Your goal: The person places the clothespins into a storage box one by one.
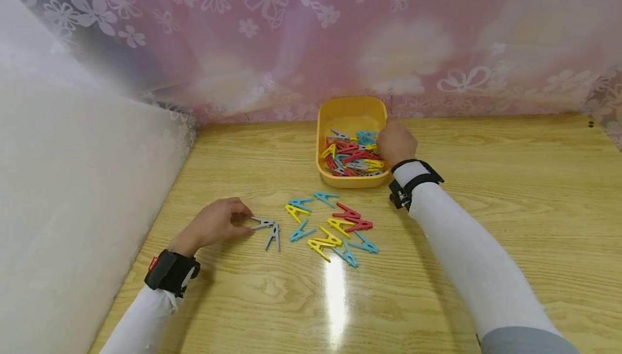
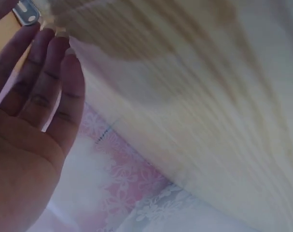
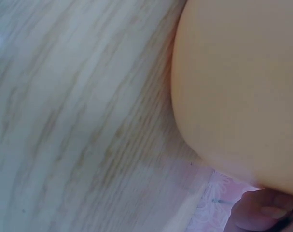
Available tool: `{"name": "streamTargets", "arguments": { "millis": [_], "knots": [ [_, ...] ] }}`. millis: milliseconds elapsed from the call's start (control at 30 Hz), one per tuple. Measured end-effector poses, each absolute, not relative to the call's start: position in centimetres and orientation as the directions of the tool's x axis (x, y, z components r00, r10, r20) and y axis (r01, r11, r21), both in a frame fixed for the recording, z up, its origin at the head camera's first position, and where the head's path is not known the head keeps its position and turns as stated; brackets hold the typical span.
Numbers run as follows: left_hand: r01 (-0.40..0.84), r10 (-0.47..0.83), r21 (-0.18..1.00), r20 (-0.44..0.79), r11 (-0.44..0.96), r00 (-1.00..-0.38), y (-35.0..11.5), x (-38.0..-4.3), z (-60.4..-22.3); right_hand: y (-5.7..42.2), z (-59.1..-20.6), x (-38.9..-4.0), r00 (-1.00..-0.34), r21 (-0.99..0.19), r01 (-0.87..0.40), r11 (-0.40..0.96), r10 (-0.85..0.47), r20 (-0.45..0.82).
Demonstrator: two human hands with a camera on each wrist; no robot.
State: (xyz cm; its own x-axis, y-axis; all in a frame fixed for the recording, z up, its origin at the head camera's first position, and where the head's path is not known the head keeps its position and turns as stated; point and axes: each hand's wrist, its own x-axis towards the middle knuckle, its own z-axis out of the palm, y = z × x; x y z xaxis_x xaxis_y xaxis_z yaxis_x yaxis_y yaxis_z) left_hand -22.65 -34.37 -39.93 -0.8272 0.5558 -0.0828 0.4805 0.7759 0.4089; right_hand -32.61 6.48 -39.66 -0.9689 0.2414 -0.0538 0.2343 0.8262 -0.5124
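My left hand (image 1: 217, 224) is at the left of the loose pegs. Its thumb and fingertips pinch the splayed end of a grey clothespin (image 1: 262, 223); part of that clothespin (image 2: 28, 12) shows at the fingertips in the left wrist view. A second grey clothespin (image 1: 274, 236) lies against it. At the back, my right hand (image 1: 397, 142) grips the right rim of a yellow plastic bin (image 1: 352, 182). Its fingers are mostly hidden in the head view. Several blue, yellow, red and grey clothespins (image 1: 357, 154) are piled inside the bin.
On the wooden table (image 1: 262, 300), several yellow, blue and red clothespins (image 1: 335, 223) lie in a loose ring in front of the bin. A flowered pink curtain (image 1: 291, 46) hangs along the back edge. A white wall (image 1: 73, 181) borders the left side.
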Motion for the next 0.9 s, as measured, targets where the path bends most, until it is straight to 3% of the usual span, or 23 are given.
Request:
{"name": "streamTargets", "arguments": {
  "millis": [367,900],
  "knots": [
    [0.485,0.519,0.501,0.080,0.717,-0.851,-32.6,-25.4,-37.5,6.4,-39.9,-32.6,-0.970,-0.492,0.229,0.840,0.241,-0.041],
    [0.565,0.533,0.404,0.201,0.719,-0.822,-17.3,-32.6,-36.2,6.5,-39.9,-32.8,-0.967,-0.491,0.235,0.839,0.253,-0.030]
  ]
}}
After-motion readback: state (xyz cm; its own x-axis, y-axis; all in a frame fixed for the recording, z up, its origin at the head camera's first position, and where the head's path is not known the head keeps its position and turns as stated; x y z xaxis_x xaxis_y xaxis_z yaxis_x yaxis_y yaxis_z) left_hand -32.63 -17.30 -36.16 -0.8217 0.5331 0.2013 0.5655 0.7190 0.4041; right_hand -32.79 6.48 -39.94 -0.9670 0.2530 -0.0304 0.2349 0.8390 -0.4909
